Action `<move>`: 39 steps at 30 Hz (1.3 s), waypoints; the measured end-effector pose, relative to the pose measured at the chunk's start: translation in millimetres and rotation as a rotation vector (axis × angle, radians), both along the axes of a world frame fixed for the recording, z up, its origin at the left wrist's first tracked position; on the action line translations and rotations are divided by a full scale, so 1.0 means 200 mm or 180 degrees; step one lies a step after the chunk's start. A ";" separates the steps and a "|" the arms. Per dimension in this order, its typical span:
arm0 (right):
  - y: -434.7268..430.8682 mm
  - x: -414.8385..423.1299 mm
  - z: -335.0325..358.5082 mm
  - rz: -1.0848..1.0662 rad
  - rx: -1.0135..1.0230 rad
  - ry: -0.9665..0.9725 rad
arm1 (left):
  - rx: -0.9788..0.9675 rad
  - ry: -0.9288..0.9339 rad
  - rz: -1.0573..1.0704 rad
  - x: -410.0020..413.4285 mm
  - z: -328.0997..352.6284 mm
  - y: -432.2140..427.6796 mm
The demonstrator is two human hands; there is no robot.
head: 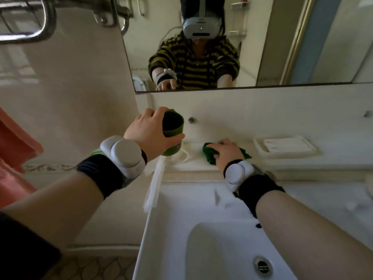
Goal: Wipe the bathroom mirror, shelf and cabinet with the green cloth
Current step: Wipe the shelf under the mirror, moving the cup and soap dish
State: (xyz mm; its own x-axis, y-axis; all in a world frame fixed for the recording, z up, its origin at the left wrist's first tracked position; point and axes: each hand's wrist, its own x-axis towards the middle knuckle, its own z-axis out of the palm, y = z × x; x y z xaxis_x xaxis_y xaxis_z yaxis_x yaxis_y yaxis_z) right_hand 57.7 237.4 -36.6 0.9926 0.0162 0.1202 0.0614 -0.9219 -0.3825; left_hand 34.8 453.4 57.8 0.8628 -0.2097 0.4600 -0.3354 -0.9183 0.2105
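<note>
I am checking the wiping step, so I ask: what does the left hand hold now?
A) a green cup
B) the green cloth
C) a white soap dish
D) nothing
A: the left hand grips a green cup, while the right hand rests on the green cloth on the shelf.

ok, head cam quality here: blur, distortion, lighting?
Head view: dim, flat light; wide-angle bends the mirror edge and sink; towel rack top left is blurred; left hand gripping the green cup and right hand on the green cloth are sharper.
</note>
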 end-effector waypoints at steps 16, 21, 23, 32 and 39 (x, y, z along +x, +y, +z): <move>0.07 -0.07 -0.02 0.0004 -0.0010 -0.0219 | -0.0139 -0.0010 -0.0140 0.12 0.00 0.02; 0.11 0.02 -0.02 0.0001 -0.0069 -0.0255 | -0.0080 0.0038 -0.0079 0.14 0.01 0.04; 0.12 0.07 -0.01 -0.0022 -0.0093 -0.0238 | -0.0083 0.0020 -0.0052 0.16 0.01 0.05; 0.17 0.18 0.03 0.0002 -0.0164 0.0085 | -0.0027 -0.0038 0.0057 0.15 0.04 0.10; 0.19 0.09 0.01 0.0066 -0.0046 -0.0025 | 0.0019 -0.0078 0.0022 0.07 0.06 0.08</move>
